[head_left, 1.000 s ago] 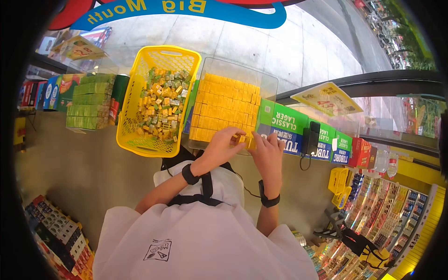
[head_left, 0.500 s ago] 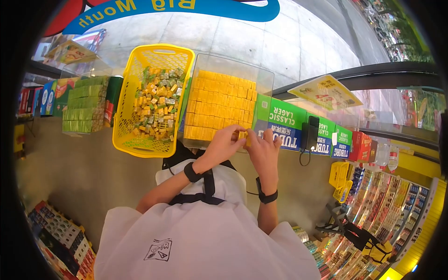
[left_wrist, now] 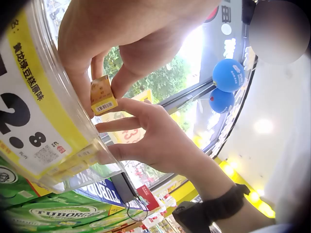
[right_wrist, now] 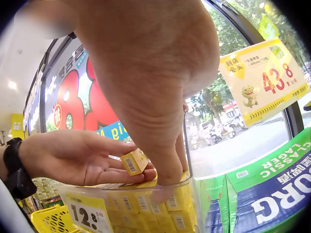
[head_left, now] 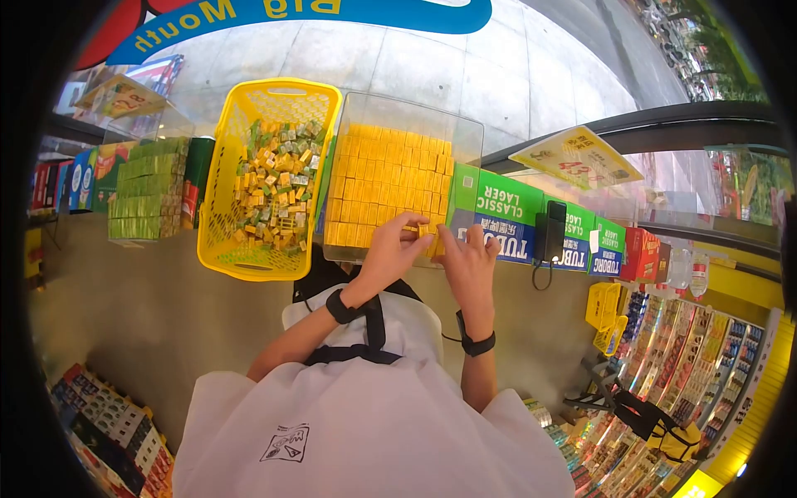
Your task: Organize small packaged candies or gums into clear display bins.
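Observation:
In the head view my left hand (head_left: 392, 253) and right hand (head_left: 471, 270) are close together at the near right corner of a clear bin (head_left: 469, 141). Neat rows of small yellow boxes (head_left: 386, 178) fill this bin. Between thumb and fingers my left hand pinches one small yellow box (left_wrist: 103, 94), its barcode end showing in both wrist views. The right hand reaches over the bin's rim beside that box, a digit pointing down onto the stacked boxes (right_wrist: 180, 198) at the corner. Its other fingers stretch toward the left hand.
A yellow basket (head_left: 325, 166) of loose, mixed small boxes stands left of the bin. Farther left are stacked green packs (head_left: 149, 187). Tuborg beer cartons (head_left: 506, 207), a black device with a cord (head_left: 550, 232) and a price sign (head_left: 577, 158) are to the right.
The head view has shifted a little, so bin and basket sit farther left. Both hands stay together at the bin's corner, the left still holding a small yellow box, with slight finger movement.

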The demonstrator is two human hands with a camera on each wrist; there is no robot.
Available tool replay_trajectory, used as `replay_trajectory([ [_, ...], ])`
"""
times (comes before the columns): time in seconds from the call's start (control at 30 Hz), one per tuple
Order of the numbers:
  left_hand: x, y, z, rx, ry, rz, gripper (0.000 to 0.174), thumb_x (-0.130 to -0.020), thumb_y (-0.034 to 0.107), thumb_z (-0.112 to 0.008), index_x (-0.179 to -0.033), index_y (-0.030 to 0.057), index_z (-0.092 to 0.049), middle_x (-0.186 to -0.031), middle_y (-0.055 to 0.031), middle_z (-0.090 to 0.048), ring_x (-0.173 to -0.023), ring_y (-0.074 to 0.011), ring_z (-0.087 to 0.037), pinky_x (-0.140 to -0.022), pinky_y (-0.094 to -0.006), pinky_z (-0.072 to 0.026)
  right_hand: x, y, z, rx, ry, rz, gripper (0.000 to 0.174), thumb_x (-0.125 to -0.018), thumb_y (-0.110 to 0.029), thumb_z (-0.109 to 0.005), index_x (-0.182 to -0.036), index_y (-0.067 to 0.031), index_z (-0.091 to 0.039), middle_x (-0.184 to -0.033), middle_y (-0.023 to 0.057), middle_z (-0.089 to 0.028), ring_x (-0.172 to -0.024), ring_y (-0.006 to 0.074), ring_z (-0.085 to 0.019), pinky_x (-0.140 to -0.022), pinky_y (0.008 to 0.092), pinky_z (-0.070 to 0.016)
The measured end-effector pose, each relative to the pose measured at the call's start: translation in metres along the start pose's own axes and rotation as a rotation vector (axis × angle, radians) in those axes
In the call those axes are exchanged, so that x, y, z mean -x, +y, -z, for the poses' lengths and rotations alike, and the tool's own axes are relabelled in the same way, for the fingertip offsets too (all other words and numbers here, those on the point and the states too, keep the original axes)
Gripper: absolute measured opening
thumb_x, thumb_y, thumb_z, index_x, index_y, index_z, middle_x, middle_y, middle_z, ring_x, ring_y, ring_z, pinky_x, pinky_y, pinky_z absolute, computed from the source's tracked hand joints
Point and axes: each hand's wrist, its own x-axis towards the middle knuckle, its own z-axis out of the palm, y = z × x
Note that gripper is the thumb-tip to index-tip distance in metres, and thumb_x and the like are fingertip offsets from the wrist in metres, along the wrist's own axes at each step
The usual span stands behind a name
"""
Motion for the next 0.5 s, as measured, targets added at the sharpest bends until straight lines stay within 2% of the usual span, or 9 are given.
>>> replay_trajectory([
  [0.1,-0.003,-0.002,0.002,-0.01,0.007,-0.011,0.032,-0.1,0.008,-0.079,-0.128,-0.0014,-0.069,-0.12,-0.0102,-0.073,-0.099,-0.0156,-0.077,-0.083,-0.0279,-0.0614,-0.002,0.0,0.002,-0.01,0.014,-0.001,0.063,-0.075,-0.033,-0.092,-0.133,-0.0198,-0.07,-0.087,-0.0038,-0.073,-0.108,0.022,-0.057,-0.094,0.0486,-0.0325],
  [0.17,-0.002,-0.001,0.003,-0.027,-0.006,-0.013,0.032,-0.099,0.008,-0.079,-0.128,-0.0016,-0.069,-0.119,-0.0102,-0.073,-0.098,-0.0153,-0.077,-0.082,-0.0277,-0.0613,-0.003,-0.002,0.009,-0.026,0.049,0.027,0.057,-0.08,-0.03,-0.088,-0.133,-0.0162,-0.071,-0.085,-0.0035,-0.072,-0.104,0.0176,-0.056,-0.09,0.0442,-0.0325],
  [0.3,0.0,0.0,0.001,-0.032,0.005,-0.013,0.032,-0.099,0.007,-0.079,-0.128,-0.0019,-0.068,-0.118,-0.0103,-0.073,-0.098,-0.015,-0.077,-0.082,-0.0277,-0.0614,-0.002,-0.002,0.01,-0.037,0.036,0.022,0.061,-0.08,-0.03,-0.089,-0.136,-0.0165,-0.07,-0.086,-0.0041,-0.072,-0.105,0.0176,-0.056,-0.09,0.0443,-0.0326],
  [0.4,0.001,0.0,0.002,-0.035,0.005,-0.017,0.032,-0.1,0.007,-0.078,-0.128,-0.0018,-0.068,-0.118,-0.0105,-0.073,-0.098,-0.0153,-0.077,-0.082,-0.0278,-0.0617,-0.002,-0.002,0.009,-0.042,0.048,0.036,0.065,-0.079,-0.031,-0.09,-0.138,-0.0174,-0.07,-0.087,-0.0046,-0.072,-0.106,0.0179,-0.056,-0.091,0.0445,-0.0326],
  [0.5,0.004,-0.004,0.001,-0.009,0.011,-0.012,0.033,-0.1,0.008,-0.079,-0.129,-0.0015,-0.068,-0.118,-0.0107,-0.073,-0.098,-0.0159,-0.077,-0.083,-0.028,-0.0619,0.004,-0.004,0.006,-0.024,0.029,0.029,0.074,-0.073,-0.034,-0.095,-0.141,-0.0202,-0.07,-0.087,-0.0044,-0.074,-0.107,0.0206,-0.058,-0.094,0.0473,-0.0321],
])
